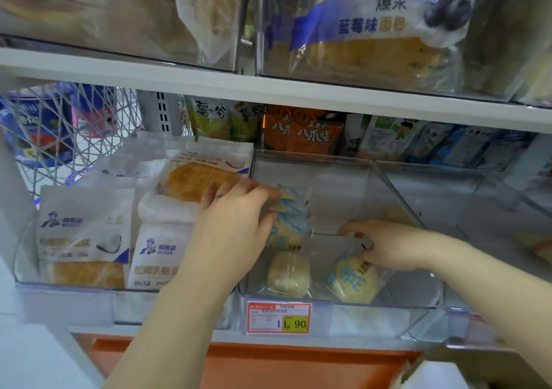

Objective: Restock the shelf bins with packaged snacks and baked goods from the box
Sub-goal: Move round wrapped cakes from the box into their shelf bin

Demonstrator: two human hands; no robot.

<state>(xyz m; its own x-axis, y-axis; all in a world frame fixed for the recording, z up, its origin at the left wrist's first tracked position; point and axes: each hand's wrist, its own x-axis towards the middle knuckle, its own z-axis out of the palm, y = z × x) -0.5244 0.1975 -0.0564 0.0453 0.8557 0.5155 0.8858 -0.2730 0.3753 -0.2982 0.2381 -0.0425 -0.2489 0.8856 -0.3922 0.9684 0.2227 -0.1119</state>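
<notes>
In the centre clear plastic bin (334, 179) | left hand (236, 218): fingers gripped a blue-and-white wrapped bun packet (288, 212) | right hand (388, 245): fingers pinched a second bun packet (355, 275), lower right | best stood upright, labels forward

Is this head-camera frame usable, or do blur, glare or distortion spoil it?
Head view: soft, even light, no hard shadows; the shelf edge bows from the wide lens; the blue-striped packet gripped by the left hand is smeared; the blueberry bread bag above is soft; the price tag digits read clearly; pale glare on the clear bin wall.
</notes>
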